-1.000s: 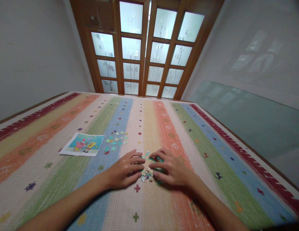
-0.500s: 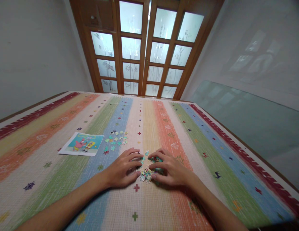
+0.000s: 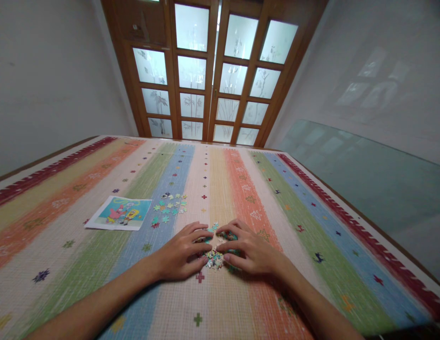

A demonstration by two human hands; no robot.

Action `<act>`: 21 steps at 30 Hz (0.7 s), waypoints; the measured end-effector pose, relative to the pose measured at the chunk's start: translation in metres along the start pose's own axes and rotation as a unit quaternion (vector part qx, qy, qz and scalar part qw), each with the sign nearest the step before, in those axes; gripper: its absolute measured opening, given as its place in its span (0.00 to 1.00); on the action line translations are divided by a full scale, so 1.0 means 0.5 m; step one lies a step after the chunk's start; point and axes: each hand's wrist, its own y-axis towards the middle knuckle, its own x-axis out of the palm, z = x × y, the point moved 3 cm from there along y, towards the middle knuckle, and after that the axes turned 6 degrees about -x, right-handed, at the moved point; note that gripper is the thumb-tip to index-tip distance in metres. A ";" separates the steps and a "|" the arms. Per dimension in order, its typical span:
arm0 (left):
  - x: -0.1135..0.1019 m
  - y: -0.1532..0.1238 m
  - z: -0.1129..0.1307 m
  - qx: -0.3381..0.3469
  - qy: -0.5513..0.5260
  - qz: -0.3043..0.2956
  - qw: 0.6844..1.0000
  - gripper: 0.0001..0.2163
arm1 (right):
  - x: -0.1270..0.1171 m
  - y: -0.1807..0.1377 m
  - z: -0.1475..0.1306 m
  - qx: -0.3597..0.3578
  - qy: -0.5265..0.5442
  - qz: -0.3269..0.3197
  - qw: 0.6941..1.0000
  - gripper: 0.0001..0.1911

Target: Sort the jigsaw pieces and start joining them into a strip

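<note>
A small heap of jigsaw puzzle pieces (image 3: 214, 259) lies on the striped tablecloth between my two hands. My left hand (image 3: 186, 250) rests at the heap's left side, its fingers apart and slightly curved over some pieces. From the other side my right hand (image 3: 246, 248) reaches in, fingers likewise spread and bent, with pieces partly hidden beneath them. Neither hand visibly grips a piece. Farther off to the left, a group of loose puzzle pieces (image 3: 170, 207) is spread out singly. Beside that group lies a printed cartoon picture (image 3: 122, 213) on white paper.
The tablecloth (image 3: 198, 302) with coloured stripes covers the large table. A greenish glass panel (image 3: 365, 170) stands along the right edge. Wooden doors (image 3: 209, 94) with frosted panes are beyond the far edge, with white walls on both sides.
Both hands have shifted only slightly over the heap; the fingertips of my left and right hands are a little closer together. The spread pieces and the picture have stayed in place.
</note>
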 end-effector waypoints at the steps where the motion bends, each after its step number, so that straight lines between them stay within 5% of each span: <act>1: 0.001 0.000 0.000 -0.003 0.001 -0.003 1.000 0.11 | 0.004 0.001 0.001 0.002 -0.003 0.000 1.000 0.11; 21: 0.002 0.015 0.016 -0.024 -0.061 0.044 0.997 0.10 | 0.023 0.009 0.023 0.078 0.063 0.042 0.994 0.05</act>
